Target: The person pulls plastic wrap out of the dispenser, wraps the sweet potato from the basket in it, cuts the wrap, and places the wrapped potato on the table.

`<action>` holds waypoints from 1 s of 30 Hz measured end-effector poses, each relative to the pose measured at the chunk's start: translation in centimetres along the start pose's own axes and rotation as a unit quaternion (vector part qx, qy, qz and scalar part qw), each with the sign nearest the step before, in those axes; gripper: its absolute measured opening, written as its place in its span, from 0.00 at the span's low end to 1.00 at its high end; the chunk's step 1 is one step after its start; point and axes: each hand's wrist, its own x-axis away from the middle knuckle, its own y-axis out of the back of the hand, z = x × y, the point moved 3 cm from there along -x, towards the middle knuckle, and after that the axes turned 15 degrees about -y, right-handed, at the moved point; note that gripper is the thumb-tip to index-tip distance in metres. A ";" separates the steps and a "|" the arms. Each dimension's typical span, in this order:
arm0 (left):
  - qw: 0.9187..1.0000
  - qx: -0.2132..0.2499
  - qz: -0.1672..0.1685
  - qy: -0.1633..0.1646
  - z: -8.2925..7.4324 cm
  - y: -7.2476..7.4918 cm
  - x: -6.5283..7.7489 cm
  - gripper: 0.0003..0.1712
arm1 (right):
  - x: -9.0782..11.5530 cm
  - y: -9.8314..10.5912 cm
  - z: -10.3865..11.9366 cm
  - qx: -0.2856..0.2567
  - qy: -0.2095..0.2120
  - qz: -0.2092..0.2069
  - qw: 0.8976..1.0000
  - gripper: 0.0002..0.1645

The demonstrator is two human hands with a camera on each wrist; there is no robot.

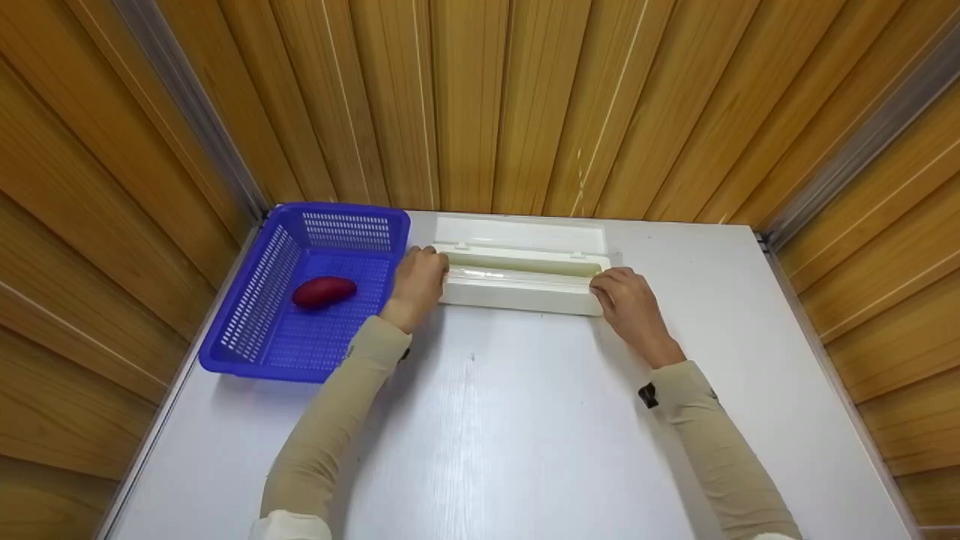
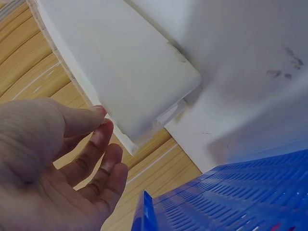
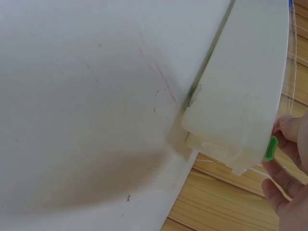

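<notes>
White plastic film dispenser box [image 1: 517, 298], long and rectangular, is located near the far edge of the white tabletop [image 1: 510, 420], just in front of the brown wood-slat wall [image 1: 465, 105]. Its flat white lid [image 1: 521, 234] is swung back on the far side, leaving the box open upward. Glossy clear plastic film [image 1: 517, 276] lies along the opening.

Your left hand [image 1: 421, 279] is at the left end of the box; its thumb and index finger pinch the film at the upper front edge, and the remaining fingers are bent loosely. Your right hand [image 1: 630, 304] is at the right end, pinching the film between thumb and fingertips. A small green plastic piece [image 3: 270, 149] shows at the box edge, next to your right fingers.

To the left of the box, near your left hand, stands a blue rectangular plastic basket [image 1: 307, 337] with slotted walls. One dark red, elongated, rounded object [image 1: 324, 292] lies inside it. Your forearms are covered by tan sleeves [image 1: 315, 457].
</notes>
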 end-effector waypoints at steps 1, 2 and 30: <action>1.000 0.001 0.005 0.003 0.0 0.0 0.0 0.05 | 0.0 0.0 0.0 -0.001 0.001 0.000 1.000 0.03; 1.000 0.001 0.007 0.005 0.0 0.1 0.0 0.05 | 0.0 0.0 0.0 -0.001 0.002 -0.001 1.000 0.03; 0.999 -0.013 -0.032 -0.017 -0.7 1.7 -0.1 0.08 | -0.2 1.3 0.4 -0.004 0.001 -0.032 0.999 0.03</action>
